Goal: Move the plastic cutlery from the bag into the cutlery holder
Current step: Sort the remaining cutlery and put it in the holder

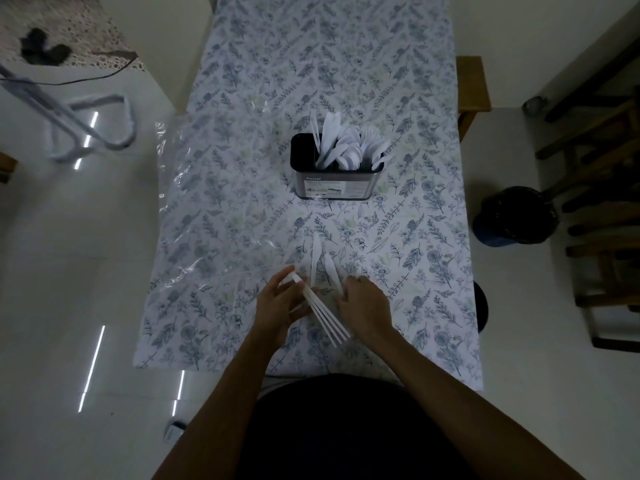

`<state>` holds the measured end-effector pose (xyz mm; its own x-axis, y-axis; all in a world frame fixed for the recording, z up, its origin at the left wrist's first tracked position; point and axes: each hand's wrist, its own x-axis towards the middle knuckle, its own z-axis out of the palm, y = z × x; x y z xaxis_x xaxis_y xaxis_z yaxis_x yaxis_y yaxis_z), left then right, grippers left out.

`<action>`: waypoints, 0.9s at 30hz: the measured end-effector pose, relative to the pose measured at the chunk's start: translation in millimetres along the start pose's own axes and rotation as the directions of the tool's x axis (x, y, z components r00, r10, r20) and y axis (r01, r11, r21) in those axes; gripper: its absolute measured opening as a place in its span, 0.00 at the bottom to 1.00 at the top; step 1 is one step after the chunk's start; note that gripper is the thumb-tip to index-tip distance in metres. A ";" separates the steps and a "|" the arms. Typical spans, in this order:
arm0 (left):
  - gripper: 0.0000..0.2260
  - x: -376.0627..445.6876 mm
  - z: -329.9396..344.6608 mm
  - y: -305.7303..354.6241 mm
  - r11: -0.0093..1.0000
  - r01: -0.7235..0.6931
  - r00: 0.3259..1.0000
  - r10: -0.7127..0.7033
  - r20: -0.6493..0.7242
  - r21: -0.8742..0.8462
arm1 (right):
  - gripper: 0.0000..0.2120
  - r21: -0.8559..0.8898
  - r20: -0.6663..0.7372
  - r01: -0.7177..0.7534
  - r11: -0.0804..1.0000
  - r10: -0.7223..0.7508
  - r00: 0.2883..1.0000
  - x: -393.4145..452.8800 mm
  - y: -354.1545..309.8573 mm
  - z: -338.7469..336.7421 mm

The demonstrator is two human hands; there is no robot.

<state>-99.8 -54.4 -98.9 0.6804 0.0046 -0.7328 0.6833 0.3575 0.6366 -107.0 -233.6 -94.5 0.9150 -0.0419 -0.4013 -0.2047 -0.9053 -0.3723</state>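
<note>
A dark metal cutlery holder (334, 183) stands at the middle of the table, filled with several white plastic knives and spoons (346, 147). A clear plastic bag (211, 209) lies flat across the table's left side. My left hand (280, 303) is shut on a fanned bundle of several white plastic cutlery pieces (325, 318), their handles pointing toward me. My right hand (363, 304) sits just right of the bundle, with its fingers on two white knives (323, 263) that lie on the cloth.
The table wears a floral cloth (398, 254). A wooden chair (472, 84) stands at the right edge, a dark bin (516, 216) and wooden furniture (602, 202) further right. A white tubular frame (93, 123) lies on the shiny floor to the left.
</note>
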 end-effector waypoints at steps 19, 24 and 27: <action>0.20 1.8 22.6 -10.0 1.000 0.014 0.999 -0.015 0.040 0.028 | 0.10 0.493 -0.119 0.131 0.860 -0.083 0.989 -28.3 24.9 -23.4; 0.20 0.1 20.1 -10.1 0.999 0.034 0.999 -0.034 0.032 0.013 | 0.11 0.510 -0.095 0.168 0.843 -0.139 0.986 -30.1 21.7 -22.0; 0.20 -0.9 15.4 -9.8 0.999 0.038 0.999 -0.039 0.038 0.010 | 0.12 0.500 -0.063 0.156 0.852 -0.143 0.988 -30.7 14.5 -23.0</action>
<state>-103.0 -72.3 -100.7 0.6630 -0.0444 -0.7473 0.7113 0.3485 0.6104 -130.1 -255.2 -68.3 0.9550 0.0616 -0.2902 -0.2061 -0.5660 -0.7983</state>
